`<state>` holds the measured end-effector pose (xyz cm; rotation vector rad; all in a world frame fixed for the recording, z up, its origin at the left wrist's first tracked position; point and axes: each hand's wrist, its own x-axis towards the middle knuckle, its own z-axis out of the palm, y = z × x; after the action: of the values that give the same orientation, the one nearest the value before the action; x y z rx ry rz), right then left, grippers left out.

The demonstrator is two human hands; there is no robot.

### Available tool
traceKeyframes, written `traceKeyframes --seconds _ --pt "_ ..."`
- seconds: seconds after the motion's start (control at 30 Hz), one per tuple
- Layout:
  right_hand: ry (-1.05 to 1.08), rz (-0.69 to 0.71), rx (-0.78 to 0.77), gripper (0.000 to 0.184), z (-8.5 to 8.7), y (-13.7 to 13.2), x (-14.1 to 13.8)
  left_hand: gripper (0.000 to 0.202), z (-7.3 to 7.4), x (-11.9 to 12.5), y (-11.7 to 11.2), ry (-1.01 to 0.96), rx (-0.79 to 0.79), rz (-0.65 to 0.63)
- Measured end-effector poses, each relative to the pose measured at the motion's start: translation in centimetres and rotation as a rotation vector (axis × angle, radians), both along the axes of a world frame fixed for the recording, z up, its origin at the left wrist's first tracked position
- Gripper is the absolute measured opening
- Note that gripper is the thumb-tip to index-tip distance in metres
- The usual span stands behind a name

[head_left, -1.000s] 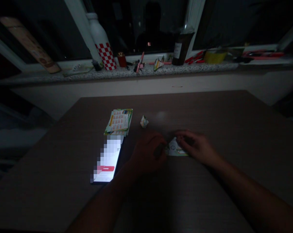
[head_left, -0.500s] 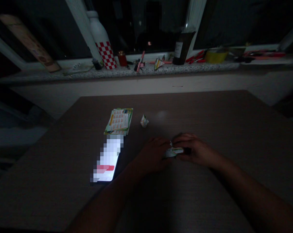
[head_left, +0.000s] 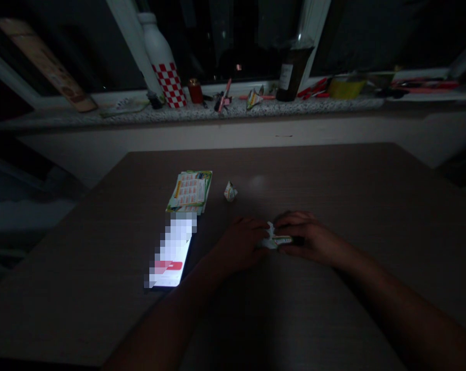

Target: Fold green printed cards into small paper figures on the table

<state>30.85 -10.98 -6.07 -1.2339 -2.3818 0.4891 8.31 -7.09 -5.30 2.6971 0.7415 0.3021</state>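
Observation:
On the table, a small folded piece of printed paper (head_left: 282, 240), white and green, lies between my two hands. My left hand (head_left: 243, 242) is closed on its left end, fingers bent over it. From the other side my right hand (head_left: 308, 238) grips the right end between thumb and fingers. Much of the paper is hidden under the fingers. Beyond the left hand stands a small pointed folded paper piece (head_left: 230, 191), touched by neither hand. A stack of printed paper sheets (head_left: 190, 191) lies farther left.
A lit phone (head_left: 173, 252) lies left of my left forearm on the brown table (head_left: 333, 180). Behind it, a granite windowsill (head_left: 240, 113) holds a red-checked white bottle (head_left: 167, 67), a dark bottle (head_left: 289, 77), a red jar (head_left: 194, 91), pens and a yellow container (head_left: 346, 87).
The folded paper between my hands has shifted; a white edge now rises between the fingertips. Both hands stay in nearly the same place. The view has tilted slightly.

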Motion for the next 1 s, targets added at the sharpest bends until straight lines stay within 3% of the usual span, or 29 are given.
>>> traceKeyframes --seconds 0.8,1.0 --pt "-0.005 -0.025 0.039 0.017 0.16 -0.1 -0.43 0.022 0.53 0.32 -0.38 -0.056 -0.017 0.028" --pt "0.01 -0.058 0.064 0.014 -0.15 0.08 -0.69 0.021 -0.1 0.78 -0.34 -0.081 -0.01 0.104"
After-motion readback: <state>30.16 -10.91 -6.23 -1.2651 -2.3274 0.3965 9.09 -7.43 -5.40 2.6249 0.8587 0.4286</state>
